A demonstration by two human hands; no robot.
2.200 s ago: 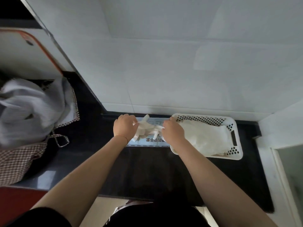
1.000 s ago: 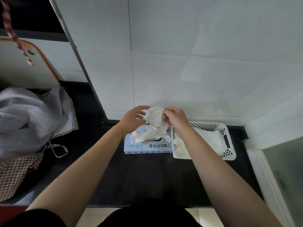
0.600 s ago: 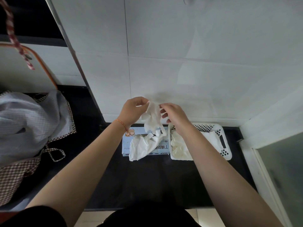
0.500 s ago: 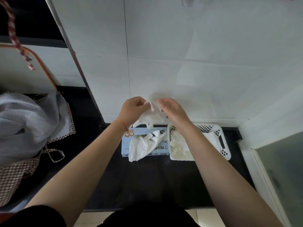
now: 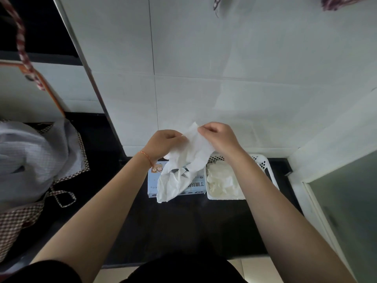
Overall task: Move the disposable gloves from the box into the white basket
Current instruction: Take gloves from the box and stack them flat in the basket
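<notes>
A white disposable glove (image 5: 193,152) is held up above the counter between both hands. My left hand (image 5: 161,142) pinches its left edge and my right hand (image 5: 219,137) pinches its top right corner. Below it, more white gloves (image 5: 173,185) hang out of the light blue glove box (image 5: 152,181) and drape over its front. The white perforated basket (image 5: 263,164) stands right of the box, touching it, with a pile of pale gloves (image 5: 221,180) inside. My right forearm covers part of the basket.
The box and basket sit on a black counter (image 5: 183,221) against a white tiled wall. A grey cloth with checked trim (image 5: 34,160) is heaped at the left. A glass panel (image 5: 346,201) stands at the right. A board with an orange rim (image 5: 47,88) leans at the far left.
Both hands have lifted a glove out of the box and drawn it wider apart; the right hand now pinches its top corner. More gloves have spilled over the box's front.
</notes>
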